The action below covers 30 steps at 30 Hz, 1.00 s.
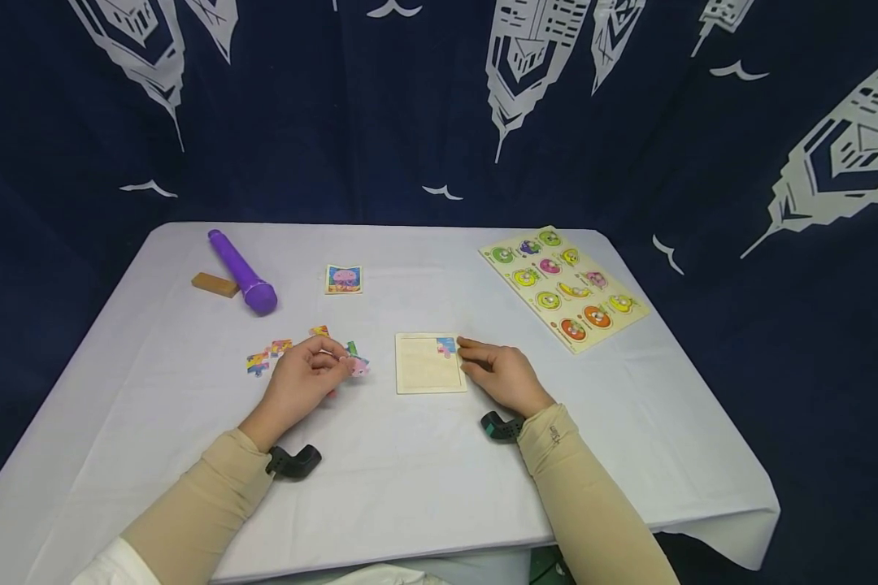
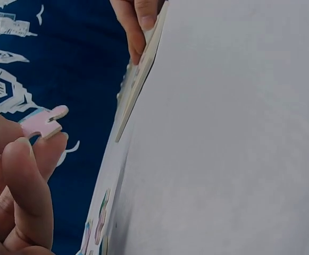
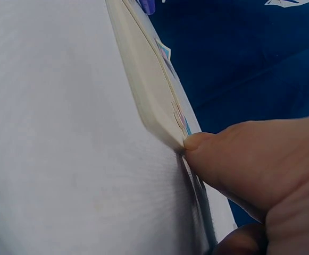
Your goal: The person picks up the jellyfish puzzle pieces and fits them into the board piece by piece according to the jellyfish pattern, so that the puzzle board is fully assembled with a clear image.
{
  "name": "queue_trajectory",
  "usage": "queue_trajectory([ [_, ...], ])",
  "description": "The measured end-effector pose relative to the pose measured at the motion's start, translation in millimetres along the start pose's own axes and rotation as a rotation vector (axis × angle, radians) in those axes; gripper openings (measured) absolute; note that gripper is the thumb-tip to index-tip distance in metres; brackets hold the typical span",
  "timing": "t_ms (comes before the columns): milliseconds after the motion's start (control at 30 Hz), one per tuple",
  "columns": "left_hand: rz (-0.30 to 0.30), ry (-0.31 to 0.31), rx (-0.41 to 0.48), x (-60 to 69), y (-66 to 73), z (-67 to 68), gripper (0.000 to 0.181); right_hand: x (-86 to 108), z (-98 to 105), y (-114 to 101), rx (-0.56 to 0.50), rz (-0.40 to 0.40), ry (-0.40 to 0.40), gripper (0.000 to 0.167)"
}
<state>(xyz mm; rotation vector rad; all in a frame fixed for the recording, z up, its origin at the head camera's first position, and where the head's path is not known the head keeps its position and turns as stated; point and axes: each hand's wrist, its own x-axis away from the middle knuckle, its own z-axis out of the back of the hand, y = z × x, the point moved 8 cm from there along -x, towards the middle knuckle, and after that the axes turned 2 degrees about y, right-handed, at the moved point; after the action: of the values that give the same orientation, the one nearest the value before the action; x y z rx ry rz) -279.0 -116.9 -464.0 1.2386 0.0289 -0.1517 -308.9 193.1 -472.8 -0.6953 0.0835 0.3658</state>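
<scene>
My left hand (image 1: 303, 378) pinches a pink jigsaw piece (image 2: 41, 123) between thumb and fingers, raised above the table. Under and around this hand lie several loose jigsaw pieces (image 1: 281, 346), partly hidden by it. To its right is a square, cream puzzle board (image 1: 424, 370) with a raised frame. One blue and pink piece (image 1: 446, 345) sits in the board's upper right corner. My right hand (image 1: 505, 375) touches the board's right edge near that corner with thumb and forefinger; the thumb (image 3: 218, 151) shows there in the right wrist view.
A purple microphone (image 1: 243, 272) lies at the back left beside a small brown block (image 1: 215, 284). A small square picture card (image 1: 344, 279) lies at the back middle. At the back right is a fruit-picture board (image 1: 565, 288). The white table (image 1: 380, 479) has a dark curtain behind.
</scene>
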Motion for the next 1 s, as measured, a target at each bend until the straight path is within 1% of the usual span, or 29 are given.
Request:
queue_trajectory([
  [67, -0.018, 0.011, 0.005, 1.0, 1.3, -0.1, 0.013, 0.3, -1, 0, -0.003, -0.004, -0.001, 0.031],
  [167, -0.048, 0.057, -0.008, 1.5, 3.0, 1.5, 0.009, 0.8, -1, 1, -0.007, -0.006, -0.002, 0.031],
  [267, -0.068, 0.094, 0.0, 1.2, 3.7, 1.7, 0.013, 1.1, -2, 1, -0.007, -0.004, -0.002, 0.031],
  [367, -0.085, 0.092, 0.018, 0.1, 4.8, -1.4, 0.021, 1.1, -2, 1, -0.001, -0.002, -0.003, 0.031],
  [467, -0.09, 0.08, -0.012, -1.4, 6.0, -4.8, 0.021, 0.5, 0, -1, -0.004, 0.014, 0.0, 0.031],
  [600, -0.056, 0.047, -0.033, -5.5, 5.2, -9.8, 0.018, -1.9, 3, -6, -0.01, 0.031, -0.001, 0.031],
  [733, -0.01, -0.004, -0.051, -12.6, 6.3, -18.9, 0.016, -2.3, 3, -5, -0.01, 0.017, -0.011, 0.031],
  [833, 0.025, -0.036, -0.069, -20.7, 8.2, -28.1, 0.014, -1.9, 3, -3, -0.011, 0.016, -0.01, 0.031],
  [933, 0.067, -0.052, -0.081, -31.1, 9.1, -38.0, 0.014, -1.8, 2, -3, -0.009, 0.018, -0.009, 0.032],
  [1000, 0.078, -0.056, -0.088, -38.3, 10.6, -44.5, 0.014, -3.0, 1, -4, -0.009, 0.02, -0.011, 0.031],
])
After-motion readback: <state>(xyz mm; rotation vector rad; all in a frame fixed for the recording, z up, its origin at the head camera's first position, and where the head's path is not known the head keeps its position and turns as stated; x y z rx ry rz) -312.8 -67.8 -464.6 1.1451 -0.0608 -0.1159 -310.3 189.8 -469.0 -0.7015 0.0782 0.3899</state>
